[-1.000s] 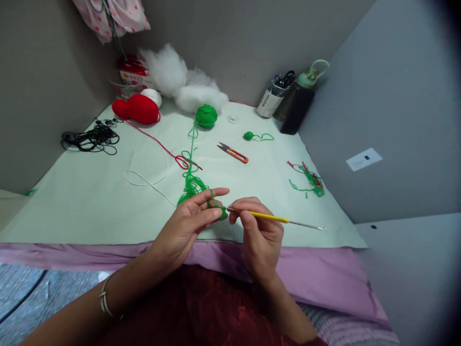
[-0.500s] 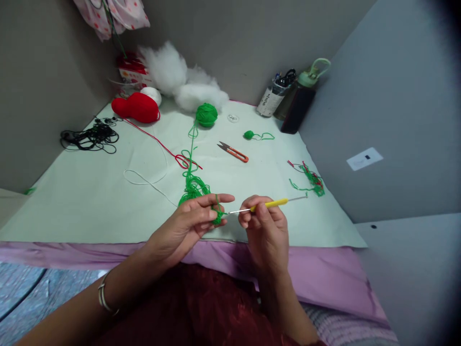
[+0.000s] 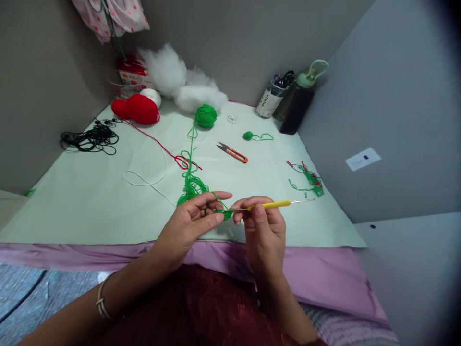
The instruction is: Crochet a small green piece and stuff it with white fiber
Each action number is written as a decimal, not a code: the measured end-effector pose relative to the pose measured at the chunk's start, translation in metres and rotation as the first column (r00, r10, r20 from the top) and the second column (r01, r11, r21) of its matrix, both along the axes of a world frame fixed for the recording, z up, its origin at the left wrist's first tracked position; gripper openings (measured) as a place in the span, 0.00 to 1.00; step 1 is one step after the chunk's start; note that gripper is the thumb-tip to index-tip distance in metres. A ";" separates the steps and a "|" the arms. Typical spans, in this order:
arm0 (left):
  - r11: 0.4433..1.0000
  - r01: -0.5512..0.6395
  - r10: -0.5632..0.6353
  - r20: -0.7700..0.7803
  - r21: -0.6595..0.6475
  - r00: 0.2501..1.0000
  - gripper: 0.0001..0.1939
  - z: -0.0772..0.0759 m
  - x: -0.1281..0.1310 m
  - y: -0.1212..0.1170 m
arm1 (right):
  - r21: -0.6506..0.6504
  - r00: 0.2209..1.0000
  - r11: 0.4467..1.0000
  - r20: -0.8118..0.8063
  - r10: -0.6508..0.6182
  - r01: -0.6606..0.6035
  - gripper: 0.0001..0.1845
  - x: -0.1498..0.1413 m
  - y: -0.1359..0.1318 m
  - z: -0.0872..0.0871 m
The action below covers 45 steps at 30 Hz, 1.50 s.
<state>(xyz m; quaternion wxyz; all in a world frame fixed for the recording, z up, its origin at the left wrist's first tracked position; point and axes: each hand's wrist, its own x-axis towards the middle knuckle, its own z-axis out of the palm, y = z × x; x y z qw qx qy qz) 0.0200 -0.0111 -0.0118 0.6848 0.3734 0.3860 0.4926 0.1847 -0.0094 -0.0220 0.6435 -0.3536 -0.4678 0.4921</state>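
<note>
Since the earlier frame, I read the crochet hook (image 3: 268,205) as swung back toward level, its metal tip now driven into the green crochet piece (image 3: 226,215) rather than standing clear of it. I see the right hand (image 3: 262,233) closed around the yellow handle, thumb and forefinger pinching it near the front. I see the left hand (image 3: 190,223) closed on the green piece, thumb and middle finger clamping it, forefinger extended with a strand of green yarn (image 3: 190,185) running over it. Both hands sit at 6 o'clock of the pale table sheet (image 3: 90,202), just over its near edge.

Surroundings, by clock face on the sheet:
- 12 o'clock: green yarn ball (image 3: 206,116), white stuffing (image 3: 180,81) behind it.
- 11 o'clock: red knitted piece (image 3: 136,108).
- 9 o'clock: black cord tangle (image 3: 90,138).
- Centre: orange thread snips (image 3: 233,153).
- 3 o'clock: yarn scraps (image 3: 309,180).
- 1 o'clock: dark bottle (image 3: 297,108).
</note>
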 end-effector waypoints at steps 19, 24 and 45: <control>0.994 -0.034 0.044 0.104 -0.099 0.994 0.23 0.003 0.005 -0.001 | 0.674 0.593 0.737 0.614 -0.521 -0.049 0.19 0.003 -0.009 -0.011; 0.963 0.094 -0.011 0.313 -0.252 0.950 0.19 0.008 0.000 0.005 | 0.377 0.876 0.915 0.382 -0.294 0.142 0.14 -0.002 -0.008 0.000; 0.985 -0.023 0.059 0.204 -0.171 0.977 0.15 0.005 0.004 0.005 | 0.135 0.978 0.988 0.182 -0.099 0.075 0.09 -0.006 -0.001 0.005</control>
